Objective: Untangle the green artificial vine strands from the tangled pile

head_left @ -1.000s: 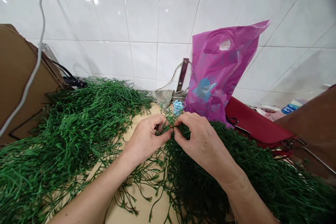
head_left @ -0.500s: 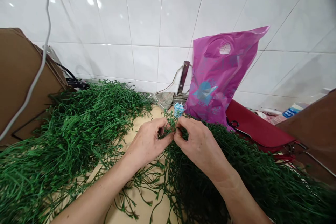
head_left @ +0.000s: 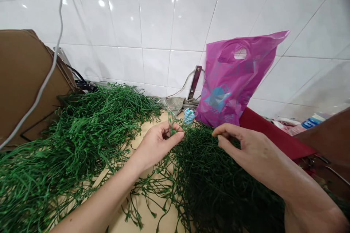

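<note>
My left hand (head_left: 157, 143) pinches a thin green plastic stem (head_left: 172, 125) between thumb and fingers, with loose stem ends trailing below it. My right hand (head_left: 246, 145) hovers over the dark green pile of stems (head_left: 218, 174) on the right, thumb and forefinger pinched together; whether a stem sits between them I cannot make out. A larger, lighter green heap of stems (head_left: 82, 131) covers the left side of the tan table (head_left: 153, 214).
A magenta plastic bag (head_left: 235, 80) leans on the white tiled wall. A small cup of blue-and-white pieces (head_left: 189, 115) stands just behind my hands. A red pouch (head_left: 273, 136) lies at right, brown cardboard (head_left: 24, 80) at left, and a grey cable (head_left: 46, 76) hangs down.
My hands were together working on one stem; now my right hand has pulled away to the right while my left keeps hold of the stem. The view shifted slightly.
</note>
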{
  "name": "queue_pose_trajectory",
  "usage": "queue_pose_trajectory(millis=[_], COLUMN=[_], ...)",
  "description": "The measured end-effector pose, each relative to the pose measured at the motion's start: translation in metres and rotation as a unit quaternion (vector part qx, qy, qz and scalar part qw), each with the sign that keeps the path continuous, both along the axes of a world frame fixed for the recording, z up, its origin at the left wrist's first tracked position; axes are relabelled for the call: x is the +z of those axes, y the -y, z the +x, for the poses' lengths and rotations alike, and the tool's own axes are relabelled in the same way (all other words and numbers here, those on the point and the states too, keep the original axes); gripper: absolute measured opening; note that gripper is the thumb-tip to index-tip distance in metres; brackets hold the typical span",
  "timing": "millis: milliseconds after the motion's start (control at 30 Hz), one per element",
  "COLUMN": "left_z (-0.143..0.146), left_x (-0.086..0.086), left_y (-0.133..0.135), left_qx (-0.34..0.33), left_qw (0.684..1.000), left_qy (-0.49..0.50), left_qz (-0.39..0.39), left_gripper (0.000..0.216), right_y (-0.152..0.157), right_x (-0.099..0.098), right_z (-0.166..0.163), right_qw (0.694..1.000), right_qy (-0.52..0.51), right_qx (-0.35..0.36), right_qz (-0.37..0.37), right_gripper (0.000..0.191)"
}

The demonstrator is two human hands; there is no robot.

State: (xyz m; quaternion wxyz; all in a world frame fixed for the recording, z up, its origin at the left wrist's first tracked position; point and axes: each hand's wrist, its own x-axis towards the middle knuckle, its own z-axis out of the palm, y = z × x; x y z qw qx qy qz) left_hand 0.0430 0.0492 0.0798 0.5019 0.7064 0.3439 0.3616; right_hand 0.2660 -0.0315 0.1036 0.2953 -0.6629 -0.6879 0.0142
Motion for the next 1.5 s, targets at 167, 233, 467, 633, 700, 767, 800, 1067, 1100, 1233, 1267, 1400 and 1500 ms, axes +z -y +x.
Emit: queue_pose_trajectory(millis=[167,233,467,633,700,767,800,1067,1100,1233,1267,1400,1500], left_z=[-0.001,0.0,0.002,0.003,0.004,0.004,0.003,0.002,0.002,0.002,0.001,-0.012,-0.029], left_x=[-0.003,-0.003,-0.001,0.0,-0.001,-0.002,-0.002,-0.002,-0.002,-0.001,0.0,0.013,0.026], left_y=[-0.005,-0.004,-0.002,-0.001,-0.001,0.0,0.0,0.0,0.0,0.0,-0.001,-0.005,-0.011], left_qx=[-0.003,-0.008,-0.019,-0.043,-0.036,-0.027,-0.026,-0.038,-0.036,-0.025,-0.024,-0.089,-0.235], left_qw=[0.999,1.0,0.999,0.998,0.998,0.998,0.998,0.998,0.998,0.997,0.996,0.989,0.962], left_qy=[0.027,0.02,0.024,0.022,0.009,-0.004,-0.009,-0.037,-0.041,-0.056,-0.061,-0.094,-0.111], left_qz=[-0.025,-0.016,0.013,0.041,0.048,0.051,0.052,0.042,0.042,0.049,0.054,0.073,0.086], left_gripper=[0.021,0.02,0.017,0.016,0.015,0.016,0.016,0.024,0.024,0.02,0.019,0.018,0.018], right_y=[0.01,0.011,-0.002,-0.014,-0.017,-0.02,-0.021,-0.023,-0.022,-0.017,-0.016,-0.01,-0.004], right_x=[0.006,0.012,0.009,-0.007,-0.01,-0.01,-0.01,-0.015,-0.015,-0.018,-0.018,-0.011,0.004], right_z=[-0.005,-0.011,-0.044,-0.052,-0.052,-0.053,-0.053,-0.059,-0.061,-0.067,-0.066,-0.057,-0.045], right_qw=[0.998,0.996,0.989,0.988,0.983,0.975,0.971,0.981,0.985,0.995,0.995,0.985,0.949], right_qy=[0.039,0.035,0.0,-0.098,-0.155,-0.201,-0.218,-0.175,-0.15,-0.051,-0.029,-0.021,-0.082], right_qx=[-0.003,-0.045,0.051,0.105,0.095,0.094,0.096,0.079,0.079,0.081,0.081,0.134,0.241], right_qz=[0.042,0.074,0.139,0.063,0.019,-0.015,-0.025,-0.029,-0.03,-0.038,-0.042,-0.105,-0.188], right_gripper=[0.021,0.02,0.017,0.016,0.014,0.01,0.009,0.01,0.011,0.02,0.022,0.027,0.029])
